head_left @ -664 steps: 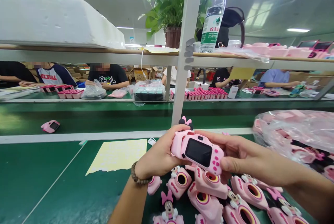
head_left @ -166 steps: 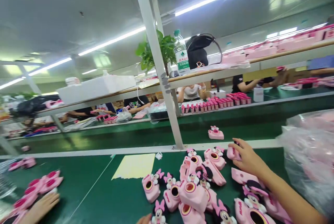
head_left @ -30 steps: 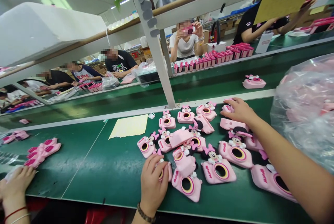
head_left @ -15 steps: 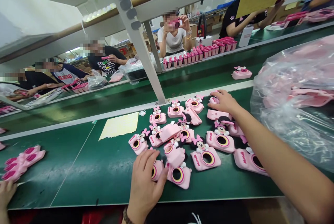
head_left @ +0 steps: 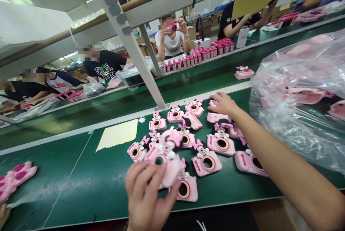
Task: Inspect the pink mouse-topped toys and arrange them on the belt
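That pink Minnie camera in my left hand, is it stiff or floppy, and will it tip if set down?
The pink Minnie camera probably feels stiff, since it keeps its boxy shape in the left hand. Laid flat it should stay put, like the other cameras on the green belt. Upright, its Minnie topper might tip it.

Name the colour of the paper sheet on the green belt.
The paper sheet is pale yellow; head view.

A yellow paper sheet (head_left: pixel 117 135) lies on the green conveyor bench (head_left: pixel 67 184); a clear plastic bag (head_left: pixel 296 98) of pink items sits to the right; past a white shelf post (head_left: pixel 126 44), a co-worker in a white T-shirt (head_left: pixel 171 46) raises something pink; pink boxes (head_left: pixel 191 59) line the far bench.
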Action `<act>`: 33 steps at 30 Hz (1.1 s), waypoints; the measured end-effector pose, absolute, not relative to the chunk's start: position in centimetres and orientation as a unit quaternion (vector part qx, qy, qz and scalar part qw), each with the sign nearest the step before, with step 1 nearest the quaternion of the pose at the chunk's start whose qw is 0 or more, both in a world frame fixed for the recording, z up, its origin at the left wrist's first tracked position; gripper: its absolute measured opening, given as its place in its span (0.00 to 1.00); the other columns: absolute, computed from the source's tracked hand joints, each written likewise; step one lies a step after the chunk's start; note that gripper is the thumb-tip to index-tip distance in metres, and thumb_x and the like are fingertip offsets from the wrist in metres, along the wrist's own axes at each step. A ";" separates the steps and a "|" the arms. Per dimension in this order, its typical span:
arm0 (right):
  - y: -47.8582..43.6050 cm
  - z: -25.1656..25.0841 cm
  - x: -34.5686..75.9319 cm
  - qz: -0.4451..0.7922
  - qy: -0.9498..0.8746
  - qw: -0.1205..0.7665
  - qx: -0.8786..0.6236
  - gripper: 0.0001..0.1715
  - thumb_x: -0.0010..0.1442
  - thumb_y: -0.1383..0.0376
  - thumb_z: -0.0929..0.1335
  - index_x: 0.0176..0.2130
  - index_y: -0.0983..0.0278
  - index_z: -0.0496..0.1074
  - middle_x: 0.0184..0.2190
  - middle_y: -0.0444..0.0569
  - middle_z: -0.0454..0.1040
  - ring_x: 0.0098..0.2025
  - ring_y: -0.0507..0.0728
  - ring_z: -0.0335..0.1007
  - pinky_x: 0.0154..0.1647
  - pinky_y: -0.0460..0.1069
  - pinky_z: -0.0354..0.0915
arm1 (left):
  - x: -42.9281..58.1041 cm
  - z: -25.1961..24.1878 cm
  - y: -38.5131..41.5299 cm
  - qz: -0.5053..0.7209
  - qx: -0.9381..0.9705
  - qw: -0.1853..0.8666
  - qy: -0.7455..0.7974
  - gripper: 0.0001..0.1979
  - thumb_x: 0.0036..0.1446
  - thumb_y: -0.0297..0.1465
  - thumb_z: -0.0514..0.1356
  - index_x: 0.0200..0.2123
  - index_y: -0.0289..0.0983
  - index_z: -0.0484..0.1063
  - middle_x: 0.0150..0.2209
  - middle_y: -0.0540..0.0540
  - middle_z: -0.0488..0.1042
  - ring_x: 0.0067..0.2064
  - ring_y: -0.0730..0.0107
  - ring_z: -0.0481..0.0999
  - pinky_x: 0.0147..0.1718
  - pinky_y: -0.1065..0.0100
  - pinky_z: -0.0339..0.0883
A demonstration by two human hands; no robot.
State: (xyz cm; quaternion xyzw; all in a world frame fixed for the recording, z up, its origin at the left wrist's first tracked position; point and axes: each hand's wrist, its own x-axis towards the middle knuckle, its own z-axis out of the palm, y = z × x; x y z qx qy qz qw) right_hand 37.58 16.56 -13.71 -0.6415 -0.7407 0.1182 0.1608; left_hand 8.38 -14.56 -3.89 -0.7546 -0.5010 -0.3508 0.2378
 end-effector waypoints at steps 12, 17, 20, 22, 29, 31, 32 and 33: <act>16.7 -13.9 37.5 0.122 -0.740 0.161 -0.642 0.37 0.56 0.48 0.69 0.62 0.55 0.68 0.66 0.57 0.57 0.63 0.73 0.61 0.60 0.66 0.63 | 2.3 -9.6 -7.8 -0.260 -0.731 0.152 -0.613 0.18 0.63 0.30 0.60 0.55 0.36 0.69 0.49 0.39 0.71 0.55 0.52 0.67 0.54 0.50 0.69; 17.0 -14.3 37.6 0.119 -0.740 0.164 -0.641 0.38 0.55 0.46 0.68 0.62 0.54 0.68 0.66 0.57 0.57 0.63 0.74 0.61 0.59 0.68 0.64 | 2.5 -8.6 -9.6 -0.261 -0.726 0.144 -0.620 0.20 0.62 0.30 0.62 0.57 0.36 0.67 0.52 0.39 0.69 0.55 0.55 0.67 0.54 0.52 0.69; 17.3 -14.6 37.7 0.118 -0.741 0.166 -0.640 0.38 0.55 0.46 0.69 0.62 0.53 0.68 0.66 0.56 0.58 0.63 0.74 0.61 0.58 0.68 0.64 | 3.6 -7.6 -11.6 -0.324 -0.714 0.155 -0.601 0.16 0.62 0.26 0.61 0.54 0.36 0.69 0.48 0.40 0.70 0.52 0.59 0.69 0.51 0.56 0.69; 17.4 -14.8 37.8 0.118 -0.741 0.167 -0.639 0.38 0.54 0.45 0.69 0.61 0.52 0.68 0.66 0.55 0.58 0.63 0.74 0.61 0.58 0.68 0.64 | 5.2 -7.7 -13.0 -0.364 -0.714 0.141 -0.581 0.15 0.61 0.24 0.61 0.52 0.37 0.69 0.46 0.41 0.71 0.50 0.61 0.71 0.50 0.59 0.70; 17.4 -14.9 37.8 0.119 -0.740 0.168 -0.640 0.38 0.55 0.46 0.70 0.61 0.54 0.68 0.66 0.57 0.57 0.63 0.74 0.61 0.59 0.67 0.63 | 10.5 -11.0 -15.6 -0.178 -0.815 -0.006 -0.551 0.34 0.54 0.42 0.66 0.63 0.42 0.62 0.62 0.37 0.66 0.59 0.42 0.69 0.52 0.39 0.71; 17.2 -14.8 37.8 0.117 -0.742 0.168 -0.638 0.38 0.55 0.47 0.70 0.62 0.55 0.68 0.66 0.57 0.57 0.63 0.73 0.61 0.60 0.66 0.63 | 10.7 -11.5 -15.4 -0.177 -0.806 -0.012 -0.564 0.33 0.56 0.42 0.65 0.62 0.40 0.62 0.62 0.36 0.67 0.57 0.45 0.72 0.50 0.43 0.74; 17.1 -14.7 37.8 0.116 -0.743 0.167 -0.638 0.38 0.55 0.47 0.70 0.62 0.55 0.68 0.66 0.57 0.57 0.63 0.73 0.61 0.60 0.66 0.63 | 10.7 -11.6 -15.2 -0.182 -0.804 -0.014 -0.565 0.31 0.57 0.41 0.65 0.61 0.40 0.63 0.61 0.35 0.67 0.56 0.47 0.72 0.49 0.46 0.75; 17.1 -14.6 37.8 0.116 -0.743 0.167 -0.637 0.38 0.55 0.47 0.70 0.62 0.55 0.68 0.66 0.57 0.57 0.63 0.73 0.61 0.60 0.66 0.63 | 10.6 -11.5 -15.0 -0.190 -0.804 -0.011 -0.563 0.29 0.58 0.40 0.65 0.60 0.39 0.64 0.59 0.35 0.68 0.56 0.48 0.72 0.49 0.48 0.75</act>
